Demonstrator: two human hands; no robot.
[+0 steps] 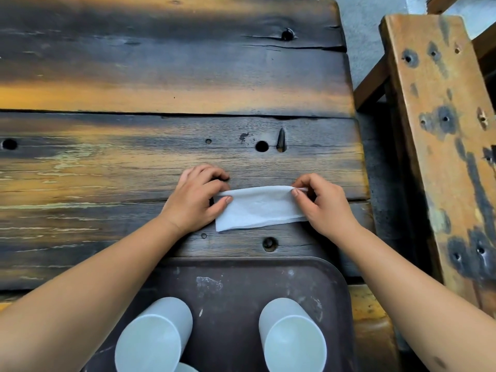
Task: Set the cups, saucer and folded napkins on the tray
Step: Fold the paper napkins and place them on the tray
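Note:
A white paper napkin (259, 209) lies folded over on the wooden table (134, 157), just beyond the tray. My left hand (194, 200) pinches its upper left corner. My right hand (322, 202) pinches its upper right corner between thumb and forefinger. The dark brown tray (241, 285) sits at the near edge of the table. Two pale translucent cups stand upside down on it, one on the left (155, 336) and one on the right (292, 336). A sliver of another pale object (185, 367) shows at the bottom edge between them.
The table is weathered planks with holes and knots. A wooden bench (440, 143) runs along the right side, separated from the table by a gap over grey floor.

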